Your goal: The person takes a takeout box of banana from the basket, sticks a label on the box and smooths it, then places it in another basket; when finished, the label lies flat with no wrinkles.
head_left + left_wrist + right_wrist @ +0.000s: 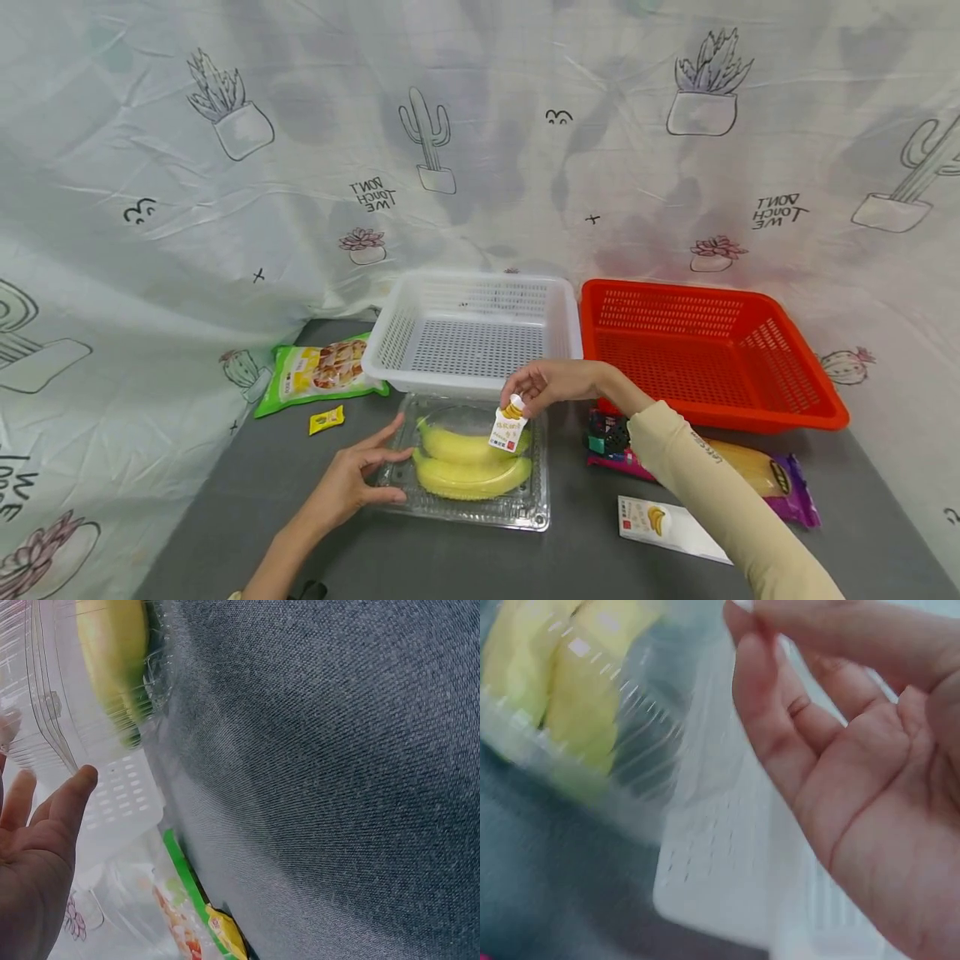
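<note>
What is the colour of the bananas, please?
The bananas are mostly yellow, best seen in the head view.

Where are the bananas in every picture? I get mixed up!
Head: bananas are below the middle, inside the clear box.
Left wrist: bananas, at the top, left of the middle.
Right wrist: bananas, in the top left corner.
Shared landmark: the white basket shows in all three.

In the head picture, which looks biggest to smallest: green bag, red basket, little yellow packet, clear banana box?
Largest to smallest:
1. red basket
2. clear banana box
3. green bag
4. little yellow packet
</note>
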Motion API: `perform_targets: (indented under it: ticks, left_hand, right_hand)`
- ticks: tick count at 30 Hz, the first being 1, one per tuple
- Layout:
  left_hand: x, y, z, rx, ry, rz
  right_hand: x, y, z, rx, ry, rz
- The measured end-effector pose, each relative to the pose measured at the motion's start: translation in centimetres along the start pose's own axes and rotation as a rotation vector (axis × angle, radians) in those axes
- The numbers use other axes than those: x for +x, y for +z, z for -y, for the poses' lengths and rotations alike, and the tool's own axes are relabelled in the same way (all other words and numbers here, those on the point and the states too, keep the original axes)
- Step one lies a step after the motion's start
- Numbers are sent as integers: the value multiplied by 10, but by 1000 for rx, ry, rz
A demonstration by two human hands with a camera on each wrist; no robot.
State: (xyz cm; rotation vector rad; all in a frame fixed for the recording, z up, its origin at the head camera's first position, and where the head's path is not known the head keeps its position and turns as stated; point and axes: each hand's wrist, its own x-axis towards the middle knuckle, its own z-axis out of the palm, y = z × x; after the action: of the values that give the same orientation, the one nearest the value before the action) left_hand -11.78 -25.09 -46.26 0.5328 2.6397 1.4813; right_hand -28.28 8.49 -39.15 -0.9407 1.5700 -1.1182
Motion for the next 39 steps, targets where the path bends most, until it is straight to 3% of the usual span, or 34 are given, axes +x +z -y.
perform_targets:
  ticks: [9,16,26,39]
  left_hand:
    - [-1,0,0,17,16,-4]
    - [-1,2,1,14,0,-8]
    - [0,1,0,-17,22,-13]
    - [1,1,-3,2,3,-13]
  right_hand:
    - [42,8,12,-92,32,85]
    - [62,18,18,-172,79,117]
    - [69,28,22,-310,23,64]
    - [74,41,30,-672,29,-8]
